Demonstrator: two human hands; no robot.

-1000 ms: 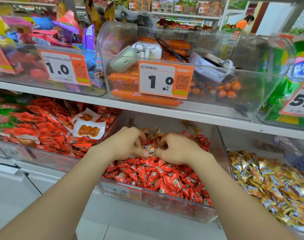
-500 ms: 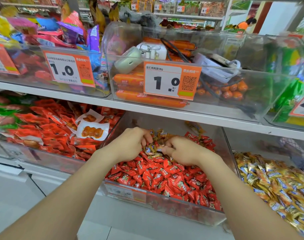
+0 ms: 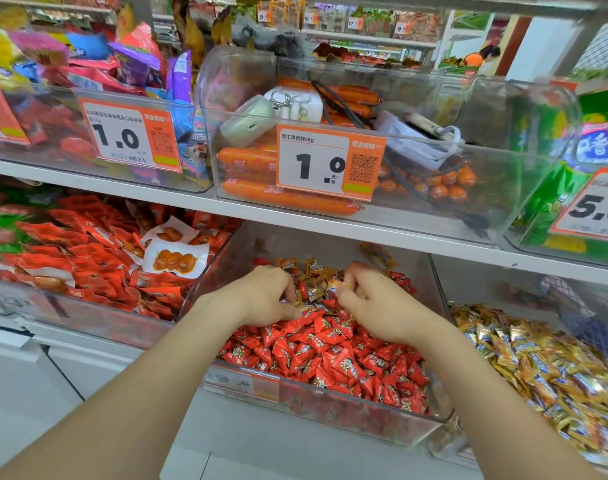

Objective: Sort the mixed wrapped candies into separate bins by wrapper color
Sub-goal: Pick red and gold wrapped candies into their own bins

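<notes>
— On the lower shelf (image 3: 247, 434), our left hand (image 3: 261, 301) and right hand (image 3: 378, 308) reach into the middle bin (image 3: 347, 410), at the back of the red candies (image 3: 330, 351).
— What do our fingers hold?
— We cannot tell. On both hands they curl down among the brown candies (image 3: 314, 287) mixed into the red pile, touching them. Gold candies (image 3: 538, 358) fill the next bin (image 3: 503, 285) on our right.

Shelf edge (image 3: 330, 233) caps the space above my fingers (image 3: 289, 288); clear bin walls (image 3: 222, 268) flank them, candies (image 3: 330, 348) pack below.
</notes>
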